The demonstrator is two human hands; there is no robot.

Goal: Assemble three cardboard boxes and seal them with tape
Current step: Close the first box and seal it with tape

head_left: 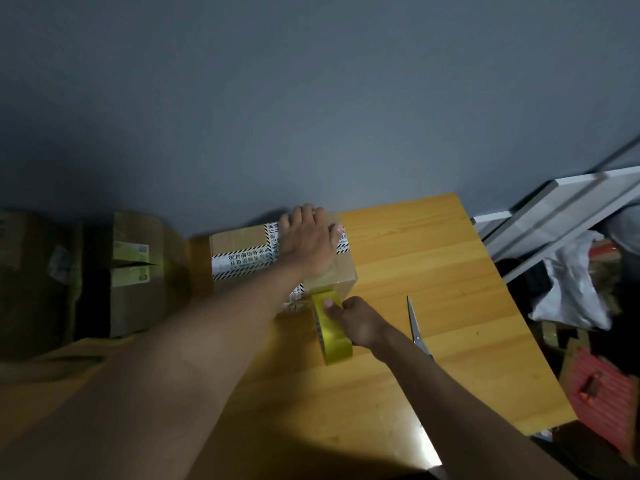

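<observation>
Yellow tape roll [333, 327] on edge, strip toward box [249, 251]

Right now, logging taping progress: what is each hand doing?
Left hand: open, pressing flat on the cardboard box.
Right hand: gripping the yellow tape roll.

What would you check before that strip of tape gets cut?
1. Left hand presses flat on the brown cardboard box: ok.
2. Right hand grips the yellow tape roll: ok.
3. Tape runs from roll onto box top: ok.
4. Silver scissors lie on the wooden table, beside the right hand: ok.
5. A hand free for scissors: not ok.
6. Tape stuck smoothly: cannot tell.
</observation>
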